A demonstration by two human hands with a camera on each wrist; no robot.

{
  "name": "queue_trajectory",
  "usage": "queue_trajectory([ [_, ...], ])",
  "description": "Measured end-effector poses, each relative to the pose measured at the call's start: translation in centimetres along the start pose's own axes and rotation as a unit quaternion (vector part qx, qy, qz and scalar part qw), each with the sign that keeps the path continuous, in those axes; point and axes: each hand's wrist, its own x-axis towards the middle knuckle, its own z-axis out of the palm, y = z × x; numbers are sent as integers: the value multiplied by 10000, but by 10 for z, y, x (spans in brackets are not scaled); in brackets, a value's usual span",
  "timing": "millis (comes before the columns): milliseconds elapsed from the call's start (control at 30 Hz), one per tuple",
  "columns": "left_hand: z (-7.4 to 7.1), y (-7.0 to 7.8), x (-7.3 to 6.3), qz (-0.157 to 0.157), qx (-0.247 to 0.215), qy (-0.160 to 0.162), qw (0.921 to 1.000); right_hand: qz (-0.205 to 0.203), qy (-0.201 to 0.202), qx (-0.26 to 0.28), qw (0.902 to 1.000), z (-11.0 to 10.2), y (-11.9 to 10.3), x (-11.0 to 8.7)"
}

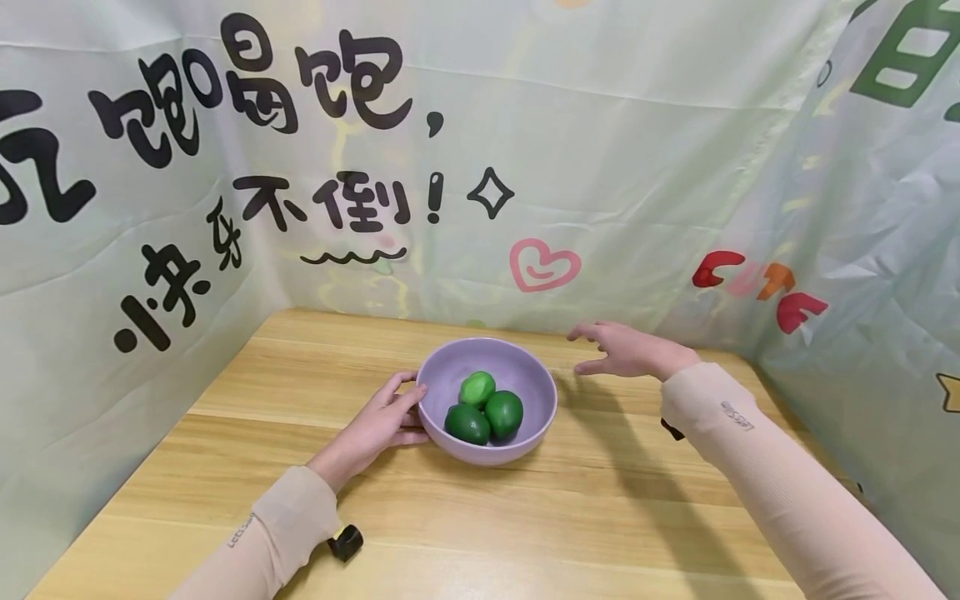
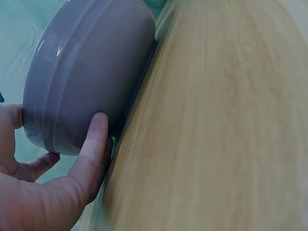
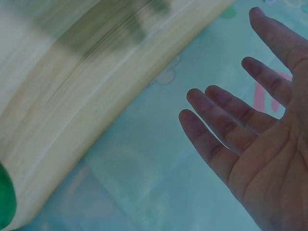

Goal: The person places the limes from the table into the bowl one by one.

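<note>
A lavender bowl (image 1: 525, 442) stands on the wooden table with three green fruits inside. One is a lighter, lime-like fruit (image 1: 477, 388); two are dark green and avocado-like, the left one (image 1: 467, 425) and the right one (image 1: 505, 414). My left hand (image 1: 382, 421) holds the bowl's left side, one digit at the rim. In the left wrist view, fingers (image 2: 91, 149) press the outer wall of the bowl (image 2: 96, 72). To the bowl's right, my right hand (image 1: 626, 348) hovers above the table with fingers spread, touching nothing; its palm (image 3: 274, 173) shows bare in the right wrist view.
The wooden table (image 1: 300, 392) meets a pale printed cloth (image 1: 637, 167) at its back and sides. A black wrist device (image 1: 347, 543) shows under the left sleeve. A cut-off green rounded shape (image 3: 6, 197) appears at the right wrist view's left edge.
</note>
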Motion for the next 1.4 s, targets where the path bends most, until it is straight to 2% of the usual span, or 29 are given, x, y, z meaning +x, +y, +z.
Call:
queue_trajectory([
  [500, 2, 3, -1, 10, 5, -64, 10000, 516, -123, 236, 9983, 2, 45, -23],
  [767, 1, 4, -1, 73, 13, -124, 9999, 678, -231, 136, 9973, 5, 64, -37],
  [967, 1, 4, 0, 74, 44, -122, 9999, 755, -167, -9, 9970, 6, 73, -49],
  [1267, 0, 3, 0, 74, 0, -155, 9999, 1498, -359, -279, 9877, 11, 88, -63],
  [1400, 0, 2, 0, 71, -9, -169, 9998, 1558, -413, -338, 9864, 12, 94, -70],
])
